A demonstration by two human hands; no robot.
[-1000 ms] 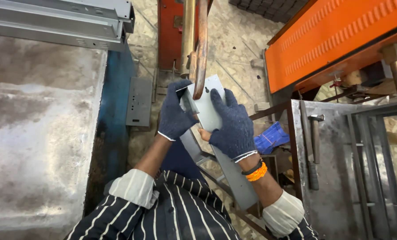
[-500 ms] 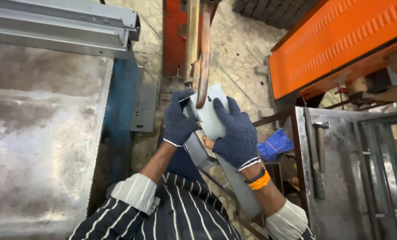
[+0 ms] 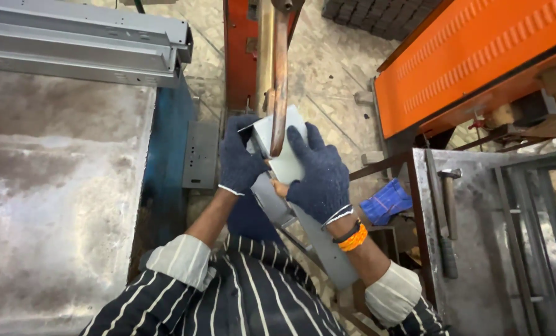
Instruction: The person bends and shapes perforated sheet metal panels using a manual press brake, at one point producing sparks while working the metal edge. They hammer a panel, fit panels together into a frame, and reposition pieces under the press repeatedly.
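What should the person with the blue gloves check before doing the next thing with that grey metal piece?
1. Left hand in dark blue knit glove grips the grey sheet-metal piece: ok.
2. Right hand gloved and holding it too: ok.
3. Piece sits under the copper-coloured rod: ok.
4. Fingers away from the rod tip: cannot tell.
5. Striped sleeves rolled back: ok.
6. Hammer lies flat on the steel table: ok.
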